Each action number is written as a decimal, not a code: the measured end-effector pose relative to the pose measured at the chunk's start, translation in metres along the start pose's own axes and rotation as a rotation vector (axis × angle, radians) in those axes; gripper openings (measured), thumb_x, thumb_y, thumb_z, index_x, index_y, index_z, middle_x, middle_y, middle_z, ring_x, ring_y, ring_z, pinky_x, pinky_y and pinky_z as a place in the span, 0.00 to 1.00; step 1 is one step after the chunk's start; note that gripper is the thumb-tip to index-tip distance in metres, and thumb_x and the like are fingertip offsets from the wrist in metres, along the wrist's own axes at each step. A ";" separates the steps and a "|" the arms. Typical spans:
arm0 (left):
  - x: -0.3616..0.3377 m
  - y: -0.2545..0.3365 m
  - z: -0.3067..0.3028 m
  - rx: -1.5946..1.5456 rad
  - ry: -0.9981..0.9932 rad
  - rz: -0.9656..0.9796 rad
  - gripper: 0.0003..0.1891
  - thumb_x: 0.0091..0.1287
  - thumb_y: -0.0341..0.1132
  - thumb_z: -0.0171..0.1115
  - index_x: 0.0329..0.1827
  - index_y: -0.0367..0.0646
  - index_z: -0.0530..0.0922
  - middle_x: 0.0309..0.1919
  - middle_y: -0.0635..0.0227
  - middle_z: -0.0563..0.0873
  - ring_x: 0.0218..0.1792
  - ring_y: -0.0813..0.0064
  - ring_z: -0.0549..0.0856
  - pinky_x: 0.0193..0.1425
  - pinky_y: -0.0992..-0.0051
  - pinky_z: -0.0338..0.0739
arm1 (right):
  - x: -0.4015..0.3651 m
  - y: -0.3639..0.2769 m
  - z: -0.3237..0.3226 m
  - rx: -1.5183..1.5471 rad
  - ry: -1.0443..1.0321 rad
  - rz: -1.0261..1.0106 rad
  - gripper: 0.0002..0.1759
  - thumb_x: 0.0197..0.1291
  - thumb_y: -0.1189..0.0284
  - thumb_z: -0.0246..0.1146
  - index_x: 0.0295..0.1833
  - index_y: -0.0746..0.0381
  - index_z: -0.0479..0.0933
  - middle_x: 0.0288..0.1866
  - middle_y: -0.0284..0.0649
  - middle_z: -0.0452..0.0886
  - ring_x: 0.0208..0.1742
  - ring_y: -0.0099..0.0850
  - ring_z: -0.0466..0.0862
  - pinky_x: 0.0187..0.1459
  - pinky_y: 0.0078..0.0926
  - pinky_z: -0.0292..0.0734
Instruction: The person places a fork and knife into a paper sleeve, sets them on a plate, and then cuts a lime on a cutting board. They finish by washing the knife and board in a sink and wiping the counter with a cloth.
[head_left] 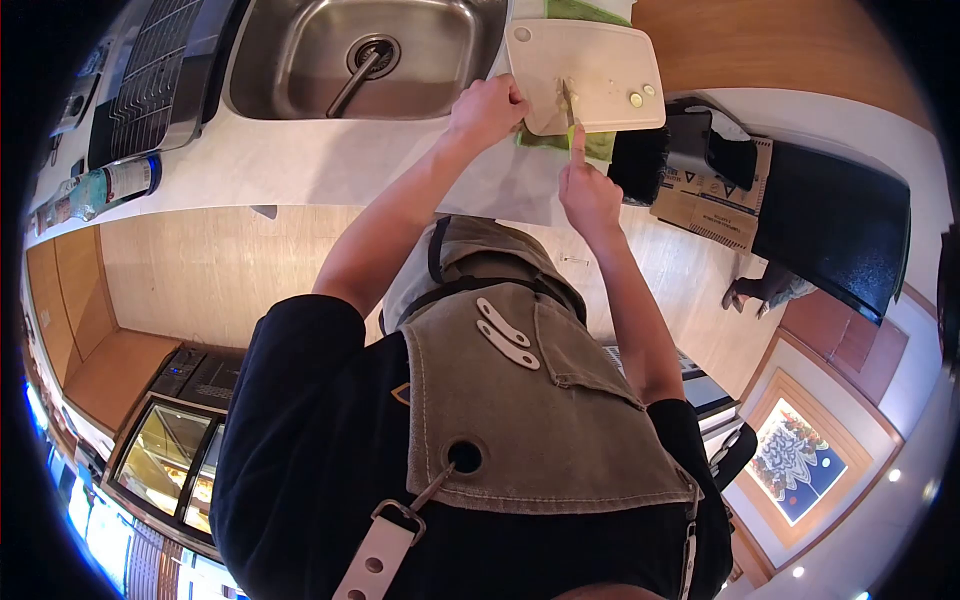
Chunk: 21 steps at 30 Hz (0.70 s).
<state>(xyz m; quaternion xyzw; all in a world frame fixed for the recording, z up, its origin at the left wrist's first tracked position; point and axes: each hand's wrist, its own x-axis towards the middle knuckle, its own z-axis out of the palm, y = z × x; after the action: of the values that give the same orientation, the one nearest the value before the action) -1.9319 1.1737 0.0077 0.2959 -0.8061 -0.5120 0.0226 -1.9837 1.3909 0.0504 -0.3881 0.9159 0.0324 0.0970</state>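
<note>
A white cutting board point(600, 55) lies at the counter's edge, right of the sink. My right hand point(590, 200) is closed around the green handle of a knife point(572, 110), index finger stretched along it; the blade rests on or just above the board. Small pale bits lie by the blade. Two round green-rimmed slices point(636, 100) sit near the board's right edge. Against the left edge is my left hand point(488, 112), its fingers curled closed; whatever they hold, if anything, is hidden.
Green cloth point(598, 146) shows beneath the board. A steel sink point(290, 90) lies to the left, beyond it a wire rack point(150, 70) and a clear bottle point(105, 188). To the right are a cardboard piece point(705, 205) and a black bin-like object point(830, 220).
</note>
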 end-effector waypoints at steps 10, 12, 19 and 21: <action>0.002 -0.010 0.001 -0.026 0.046 0.079 0.13 0.64 0.42 0.70 0.37 0.39 0.84 0.26 0.64 0.89 0.22 0.71 0.88 0.34 0.70 0.82 | 0.012 0.020 -0.046 0.283 -0.146 0.136 0.35 0.71 0.59 0.52 0.83 0.41 0.57 0.34 0.53 0.87 0.38 0.55 0.87 0.45 0.52 0.82; 0.002 -0.012 0.004 -0.021 0.066 0.089 0.13 0.64 0.41 0.71 0.37 0.38 0.84 0.26 0.64 0.89 0.22 0.71 0.88 0.33 0.70 0.82 | 0.019 0.018 -0.071 0.409 -0.120 0.178 0.32 0.71 0.59 0.52 0.80 0.41 0.63 0.34 0.54 0.86 0.40 0.54 0.87 0.47 0.50 0.80; -0.003 -0.002 -0.006 -0.096 0.002 -0.014 0.12 0.62 0.41 0.71 0.38 0.40 0.85 0.28 0.63 0.90 0.27 0.67 0.90 0.37 0.66 0.83 | 0.031 0.028 -0.078 0.437 0.162 0.146 0.26 0.75 0.59 0.51 0.76 0.46 0.69 0.37 0.56 0.86 0.43 0.56 0.86 0.48 0.52 0.78; -0.005 0.002 -0.009 -0.138 -0.032 -0.038 0.13 0.62 0.41 0.71 0.39 0.39 0.84 0.29 0.62 0.90 0.28 0.66 0.90 0.38 0.66 0.84 | 0.034 0.040 -0.056 0.411 0.176 0.152 0.26 0.75 0.58 0.51 0.77 0.46 0.68 0.38 0.56 0.86 0.42 0.57 0.86 0.48 0.54 0.78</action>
<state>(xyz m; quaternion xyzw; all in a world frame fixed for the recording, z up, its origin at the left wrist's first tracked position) -1.9255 1.1697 0.0152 0.3005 -0.7635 -0.5713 0.0205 -2.0438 1.3871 0.0975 -0.2915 0.9348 -0.1816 0.0910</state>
